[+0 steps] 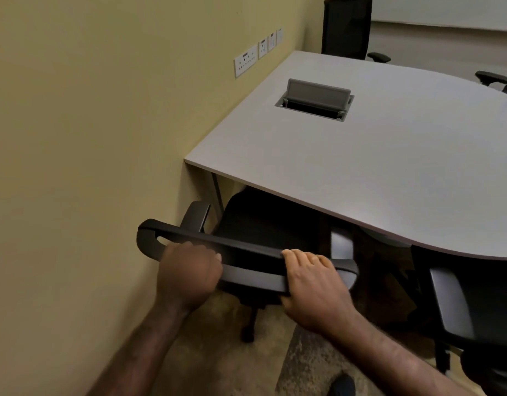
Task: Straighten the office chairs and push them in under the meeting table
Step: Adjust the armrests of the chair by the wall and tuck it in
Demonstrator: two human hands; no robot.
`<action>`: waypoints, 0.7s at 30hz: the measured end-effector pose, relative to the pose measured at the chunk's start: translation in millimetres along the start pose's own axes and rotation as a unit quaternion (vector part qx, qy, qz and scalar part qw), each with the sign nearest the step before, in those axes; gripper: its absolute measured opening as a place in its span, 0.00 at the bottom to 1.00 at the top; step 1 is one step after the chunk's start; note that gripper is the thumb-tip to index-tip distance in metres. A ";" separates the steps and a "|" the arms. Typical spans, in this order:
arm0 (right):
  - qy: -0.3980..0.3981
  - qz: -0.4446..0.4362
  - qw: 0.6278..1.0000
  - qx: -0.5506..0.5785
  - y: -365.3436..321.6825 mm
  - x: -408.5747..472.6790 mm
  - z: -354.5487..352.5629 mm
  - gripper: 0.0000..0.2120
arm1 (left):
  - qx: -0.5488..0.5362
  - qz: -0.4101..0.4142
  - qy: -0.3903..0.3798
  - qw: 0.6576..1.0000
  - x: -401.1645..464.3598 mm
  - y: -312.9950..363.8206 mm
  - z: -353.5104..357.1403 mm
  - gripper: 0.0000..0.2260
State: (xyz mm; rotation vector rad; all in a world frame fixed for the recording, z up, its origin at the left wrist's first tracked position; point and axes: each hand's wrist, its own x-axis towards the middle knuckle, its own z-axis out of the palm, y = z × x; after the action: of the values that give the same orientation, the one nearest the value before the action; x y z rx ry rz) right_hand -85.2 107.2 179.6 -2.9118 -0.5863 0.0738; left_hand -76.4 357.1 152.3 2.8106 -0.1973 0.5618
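Note:
A black office chair (255, 224) stands at the near left corner of the grey meeting table (389, 172), its seat partly under the tabletop. Both my hands hold the top edge of its backrest: my left hand (188, 277) is closed around it near the left end, my right hand (312, 287) wraps it near the right end. The chair's left armrest (196, 214) sits close to the yellow wall. A second black chair (472, 304) stands at the lower right, its front under the table's curved edge.
The yellow wall (89, 167) runs close along the left, with socket plates (246, 60). A cable box (315, 100) with its lid up sits in the tabletop. Another black chair (346, 27) stands at the far end, and an armrest (492, 77) shows at the right edge. Carpet lies below.

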 end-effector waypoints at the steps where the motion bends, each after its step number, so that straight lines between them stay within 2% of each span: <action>1: 0.005 0.003 1.000 -0.004 7.2 -2.4 -1.2 0.38 | -0.002 0.000 -0.004 1.000 -2.7 8.6 0.1 0.16; 10: -0.037 0.039 0.998 -0.040 61.5 -4.7 -21.4 0.32 | 0.019 0.012 -0.024 0.999 -10.6 78.4 6.3 0.16; 21: -0.026 -0.035 0.997 -0.064 131.6 3.6 -37.9 0.32 | 0.042 -0.040 -0.038 0.998 -9.5 143.9 24.7 0.15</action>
State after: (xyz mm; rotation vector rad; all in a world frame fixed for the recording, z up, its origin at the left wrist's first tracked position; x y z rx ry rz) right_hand -28.8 -16.9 193.6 -3.0176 -0.7267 0.1079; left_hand -102.7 213.3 160.2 2.9089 -0.0763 0.4545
